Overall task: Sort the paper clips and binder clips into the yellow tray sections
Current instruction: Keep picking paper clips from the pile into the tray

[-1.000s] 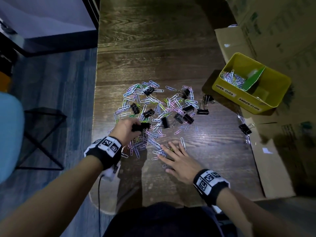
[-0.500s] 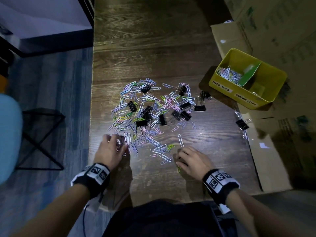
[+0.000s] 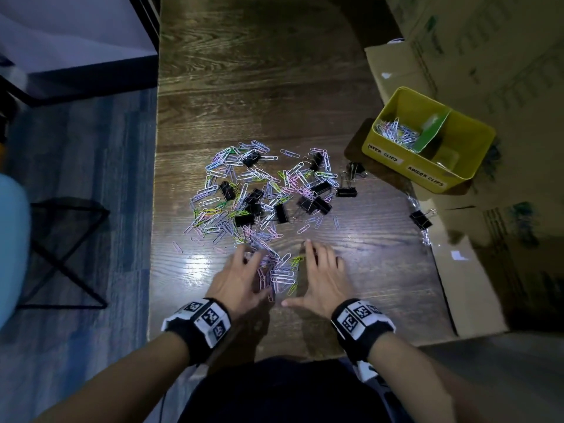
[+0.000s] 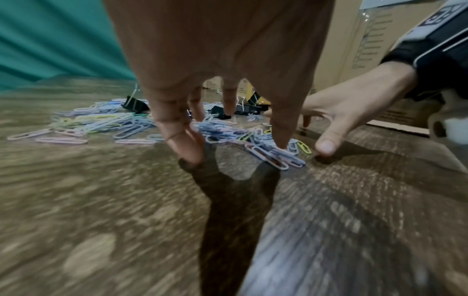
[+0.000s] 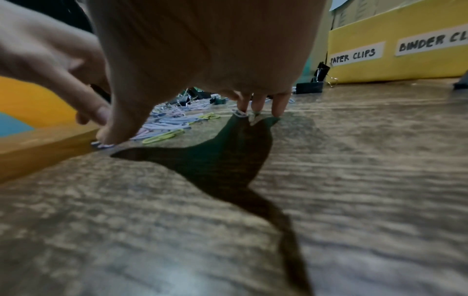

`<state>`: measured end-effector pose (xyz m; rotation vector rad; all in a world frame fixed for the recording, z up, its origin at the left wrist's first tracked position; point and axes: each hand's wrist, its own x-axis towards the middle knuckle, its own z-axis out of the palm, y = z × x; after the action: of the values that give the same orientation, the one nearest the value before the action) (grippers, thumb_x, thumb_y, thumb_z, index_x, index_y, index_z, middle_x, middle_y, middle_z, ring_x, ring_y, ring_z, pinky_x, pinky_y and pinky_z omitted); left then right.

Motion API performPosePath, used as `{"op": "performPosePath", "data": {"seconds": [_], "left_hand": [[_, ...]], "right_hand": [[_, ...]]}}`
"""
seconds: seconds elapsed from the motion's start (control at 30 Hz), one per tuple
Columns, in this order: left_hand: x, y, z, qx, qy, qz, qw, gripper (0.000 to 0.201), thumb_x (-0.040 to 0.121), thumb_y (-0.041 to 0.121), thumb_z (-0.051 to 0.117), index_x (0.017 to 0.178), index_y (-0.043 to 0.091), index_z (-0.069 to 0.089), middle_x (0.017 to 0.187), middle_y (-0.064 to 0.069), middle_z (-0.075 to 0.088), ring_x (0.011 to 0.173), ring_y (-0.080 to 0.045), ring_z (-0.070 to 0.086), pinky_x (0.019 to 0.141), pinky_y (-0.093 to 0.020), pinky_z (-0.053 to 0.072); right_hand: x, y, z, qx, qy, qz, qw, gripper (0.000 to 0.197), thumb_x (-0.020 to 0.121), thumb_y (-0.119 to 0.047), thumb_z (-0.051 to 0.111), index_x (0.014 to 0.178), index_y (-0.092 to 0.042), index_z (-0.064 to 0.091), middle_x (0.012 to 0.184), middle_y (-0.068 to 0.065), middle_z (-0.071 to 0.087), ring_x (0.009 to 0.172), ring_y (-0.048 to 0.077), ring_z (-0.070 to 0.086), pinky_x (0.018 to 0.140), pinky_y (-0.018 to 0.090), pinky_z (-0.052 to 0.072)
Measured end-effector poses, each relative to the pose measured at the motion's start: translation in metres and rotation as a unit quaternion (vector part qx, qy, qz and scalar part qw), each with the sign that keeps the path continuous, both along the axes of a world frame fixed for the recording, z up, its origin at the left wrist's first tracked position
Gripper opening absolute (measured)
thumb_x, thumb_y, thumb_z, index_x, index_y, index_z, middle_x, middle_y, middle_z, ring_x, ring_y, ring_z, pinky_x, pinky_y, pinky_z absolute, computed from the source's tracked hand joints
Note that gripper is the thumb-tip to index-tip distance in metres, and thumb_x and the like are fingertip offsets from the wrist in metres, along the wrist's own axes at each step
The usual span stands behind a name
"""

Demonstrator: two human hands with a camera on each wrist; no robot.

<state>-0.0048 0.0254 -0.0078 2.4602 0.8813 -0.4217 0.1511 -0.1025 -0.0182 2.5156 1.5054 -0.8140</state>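
Note:
A wide pile of coloured paper clips [image 3: 244,193] mixed with black binder clips [image 3: 314,204] lies mid-table. My left hand [image 3: 248,264] and right hand [image 3: 317,262] rest spread on the wood near the front edge. Their fingers are straight and cup a small heap of paper clips [image 3: 282,274] between them. The left wrist view shows the left fingertips [image 4: 279,140] pressing on that heap [image 4: 266,156] and the right thumb beside it. The yellow tray [image 3: 406,164] stands at the right and holds paper clips [image 3: 396,132] in its left section.
Flattened cardboard [image 3: 457,270] and boxes line the table's right side under the tray. A stray binder clip [image 3: 420,219] lies on the cardboard edge. The tray's front wall [image 5: 405,66] carries labels for paper clips and binder clips. A dark stool [image 3: 61,251] stands on the floor to the left.
The left hand left the big pile and came back to the front edge. Both hands then slid toward each other and pushed loose paper clips into a heap between them.

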Motion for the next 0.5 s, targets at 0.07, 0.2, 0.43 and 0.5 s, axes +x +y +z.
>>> {"op": "performPosePath", "data": {"seconds": [0.07,0.2,0.43,0.5], "left_hand": [[-0.002,0.004,0.000,0.012,0.046,-0.003,0.999,0.087,0.068,0.053,0.071,0.137,0.038,0.019,0.141,-0.008,0.022,0.119,-0.029,0.041,0.084,-0.042,0.052],[0.020,-0.007,-0.007,-0.011,0.032,-0.035,0.999,0.080,0.070,0.044,0.074,0.137,0.031,0.032,0.138,-0.013,0.028,0.119,-0.035,0.041,0.097,-0.045,0.044],[0.041,-0.014,-0.010,-0.056,-0.029,-0.044,0.997,0.035,0.078,0.014,0.067,0.112,0.012,0.060,0.119,-0.011,0.046,0.103,-0.031,0.055,0.091,-0.037,0.045],[0.042,-0.011,-0.008,-0.056,-0.061,-0.058,0.995,0.030,0.078,0.010,0.064,0.109,0.009,0.063,0.113,-0.013,0.053,0.100,-0.032,0.057,0.087,-0.034,0.046]], "right_hand": [[-0.005,0.003,0.001,0.014,0.010,0.006,1.000,0.132,0.060,-0.078,0.061,0.149,-0.008,-0.007,0.150,0.011,0.018,0.135,0.027,0.021,0.111,0.040,0.022],[-0.011,0.008,0.004,0.052,0.080,-0.012,0.995,0.113,0.071,-0.054,0.071,0.150,-0.009,0.003,0.143,0.010,0.024,0.130,0.025,0.026,0.107,0.036,0.029],[-0.008,0.007,0.006,0.108,0.108,0.011,0.988,0.051,0.086,-0.023,0.064,0.132,-0.008,0.047,0.132,0.011,0.044,0.125,0.027,0.040,0.103,0.030,0.029],[-0.002,0.008,0.010,0.114,0.114,0.006,0.987,0.043,0.089,-0.021,0.060,0.129,-0.008,0.051,0.131,0.010,0.049,0.124,0.027,0.043,0.101,0.029,0.030]]}}
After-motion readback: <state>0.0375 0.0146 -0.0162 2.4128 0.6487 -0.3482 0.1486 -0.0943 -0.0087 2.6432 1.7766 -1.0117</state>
